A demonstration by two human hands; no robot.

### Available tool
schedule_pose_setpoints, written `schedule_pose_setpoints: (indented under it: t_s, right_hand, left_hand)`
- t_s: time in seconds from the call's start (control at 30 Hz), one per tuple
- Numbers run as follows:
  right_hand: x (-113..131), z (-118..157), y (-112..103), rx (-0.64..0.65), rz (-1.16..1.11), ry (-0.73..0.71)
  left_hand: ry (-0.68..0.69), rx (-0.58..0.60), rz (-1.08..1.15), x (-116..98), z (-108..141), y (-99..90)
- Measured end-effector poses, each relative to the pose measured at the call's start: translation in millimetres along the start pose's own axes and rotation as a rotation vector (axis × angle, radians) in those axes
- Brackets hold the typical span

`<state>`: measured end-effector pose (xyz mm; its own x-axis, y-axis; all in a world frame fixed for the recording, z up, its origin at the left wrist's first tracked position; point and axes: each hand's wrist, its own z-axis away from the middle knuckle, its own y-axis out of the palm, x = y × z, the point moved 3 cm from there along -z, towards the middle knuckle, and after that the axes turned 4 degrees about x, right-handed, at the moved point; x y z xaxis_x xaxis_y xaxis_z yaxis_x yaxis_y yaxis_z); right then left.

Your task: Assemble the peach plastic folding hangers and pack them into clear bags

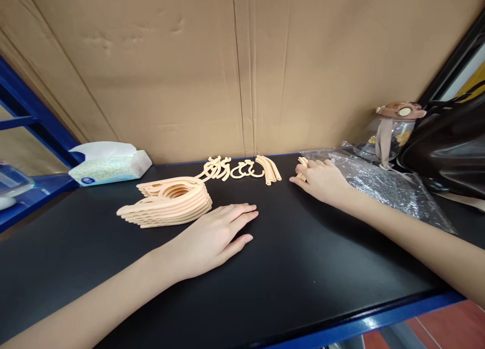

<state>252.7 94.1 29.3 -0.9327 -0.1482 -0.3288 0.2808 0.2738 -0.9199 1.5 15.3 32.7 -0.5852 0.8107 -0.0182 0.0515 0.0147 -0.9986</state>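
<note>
My left hand [223,228] lies flat on the black tabletop [265,278], palm down, with its fingers stretched out. Just to its left is a stack of cream plastic hanger bodies [170,212]. At the back, cream hanger hooks [217,168] lie in a bunch, with a couple of looser hooks [248,169] beside them. Right of those is a small bundle of curved cream strips [270,169]. Farther right, my right hand [322,180] is closed over similar cream strips [302,162], whose ends show at the thumb side; the rest is hidden under the fingers.
A tissue pack [109,164] stands at the back left. Crumpled clear plastic bags [386,187] lie under and beyond my right forearm. A drink bottle with a strap [401,124] and a black bag [450,147] are at the right. Cardboard [189,76] walls the back.
</note>
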Motion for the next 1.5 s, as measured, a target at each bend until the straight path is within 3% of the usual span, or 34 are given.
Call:
schedule_pose_setpoints:
  t_s: [0.2,0.37,0.53,0.6,0.73,0.8,0.9,1.03,1.1,1.3,1.5]
  right_hand:
    - [4.0,7.2,-11.5,0.024,-0.036,-0.023]
    - [4.4,8.0,-12.3,-0.025,0.113,0.021]
    - [11.4,14.8,-15.3,0.014,0.089,-0.048]
    - [18.2,24.0,-22.4,0.005,0.03,-0.139]
    - [42.4,53.9,-44.5,-0.019,-0.149,-0.466]
    - [52.1,67.4,-54.6,0.015,-0.251,-0.479]
    - [65.4,82.5,-66.4,-0.015,-0.368,-0.61]
    - [69.6,83.3,-66.0,-0.056,-0.432,-0.692]
    - [68.4,77.9,-60.9,-0.08,-0.407,-0.687]
    - [58.7,58.2,-44.5,-0.121,-0.279,-0.488]
    - [54.3,50.3,-38.1,-0.085,-0.221,-0.434]
  left_hand:
    - [-0.01,0.014,-0.008,-1.0,0.1,-0.8]
    - [-0.011,0.005,0.007,-1.0,-0.4,-1.2]
    - [0.002,-0.016,0.028,-1.1,-0.4,-2.4]
    - [0.001,-0.016,0.026,-0.9,-0.8,-2.5]
    - [0.003,-0.025,0.036,-0.5,-1.0,-1.9]
    - [-0.014,-0.037,0.049,-0.1,-0.5,-1.5]
    - [-0.059,-0.064,0.062,0.5,0.0,-1.4]
    - [-0.043,-0.07,0.076,-0.6,-1.6,-1.5]
    - [-0.017,-0.055,0.08,-1.1,-3.1,-0.8]
    - [-0.027,-0.052,0.108,0.9,-4.5,1.2]
    - [-0.039,-0.081,0.093,1.5,-3.6,2.3]
